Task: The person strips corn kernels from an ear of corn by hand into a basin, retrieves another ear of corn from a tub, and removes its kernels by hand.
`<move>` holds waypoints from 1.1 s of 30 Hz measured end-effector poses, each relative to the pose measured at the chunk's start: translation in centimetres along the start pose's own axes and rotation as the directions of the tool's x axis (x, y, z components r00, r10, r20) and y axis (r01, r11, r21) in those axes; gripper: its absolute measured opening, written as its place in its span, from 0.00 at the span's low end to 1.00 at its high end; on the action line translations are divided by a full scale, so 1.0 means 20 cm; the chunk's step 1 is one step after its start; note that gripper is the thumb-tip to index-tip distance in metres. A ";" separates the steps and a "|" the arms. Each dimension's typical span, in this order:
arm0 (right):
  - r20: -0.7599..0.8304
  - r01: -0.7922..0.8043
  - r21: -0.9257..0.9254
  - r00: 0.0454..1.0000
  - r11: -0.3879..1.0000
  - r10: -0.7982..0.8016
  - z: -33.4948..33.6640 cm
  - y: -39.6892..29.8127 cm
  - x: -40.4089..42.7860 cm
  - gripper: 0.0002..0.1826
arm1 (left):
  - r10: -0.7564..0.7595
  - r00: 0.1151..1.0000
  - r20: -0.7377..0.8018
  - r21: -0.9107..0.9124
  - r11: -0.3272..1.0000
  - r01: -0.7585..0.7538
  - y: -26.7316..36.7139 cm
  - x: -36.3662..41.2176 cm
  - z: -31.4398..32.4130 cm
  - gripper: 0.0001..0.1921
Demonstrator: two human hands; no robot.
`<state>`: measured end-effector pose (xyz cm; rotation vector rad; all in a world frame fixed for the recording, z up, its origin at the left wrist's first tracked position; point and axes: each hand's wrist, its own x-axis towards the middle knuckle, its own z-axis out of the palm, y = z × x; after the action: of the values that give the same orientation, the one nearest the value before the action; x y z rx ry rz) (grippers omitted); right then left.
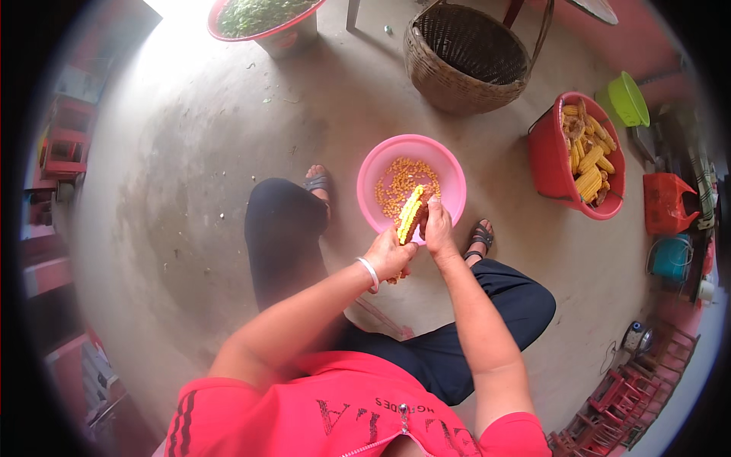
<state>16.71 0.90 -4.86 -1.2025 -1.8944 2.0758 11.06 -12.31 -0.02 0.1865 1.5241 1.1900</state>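
My left hand (390,256), with a pale bangle at its wrist, is closed round the lower end of a yellow corn cob (410,216). The cob is tilted over the near part of a pink plastic basin (370,154). Part of its right side is bare and reddish brown; yellow kernels still cover the left side. My right hand (438,227) grips the cob's upper right side, its thumb pointing up along it. Loose corn kernels (402,174) lie scattered on the basin's bottom. The basin stands on the floor between my sandalled feet.
To the right stands a red bucket (545,165) full of corn cobs (591,160), with a green basin (627,101) behind it. A woven basket (457,91) stands beyond the pink basin. At the upper left, a red-rimmed basin (268,33) holds green leaves. Small wooden chairs (622,394) line the lower right.
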 end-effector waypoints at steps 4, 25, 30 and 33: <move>-0.079 0.092 -0.152 0.991 0.984 -0.105 0.11 0.09 -0.03 0.39 | -0.001 0.976 -0.216 0.175 0.984 0.040 -0.02 -0.03 0.03 0.16; 0.023 -0.031 0.026 0.999 0.999 0.031 0.10 0.14 0.03 0.31 | 0.271 0.912 -0.308 0.390 0.910 -0.139 -0.21 0.11 0.01 0.18; 0.016 0.171 -0.381 0.984 0.908 -0.179 0.10 0.13 0.03 0.30 | 0.134 0.961 -0.243 0.300 0.952 -0.057 -0.16 0.13 -0.05 0.19; 0.001 0.171 -0.356 0.983 0.919 -0.183 0.08 0.15 0.03 0.28 | -0.041 0.991 -0.127 0.036 0.998 0.046 -0.08 0.10 -0.06 0.15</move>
<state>16.65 -0.70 -7.84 -1.0639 -2.3370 1.6602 10.19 -12.42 -2.74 0.1049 1.6547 1.1559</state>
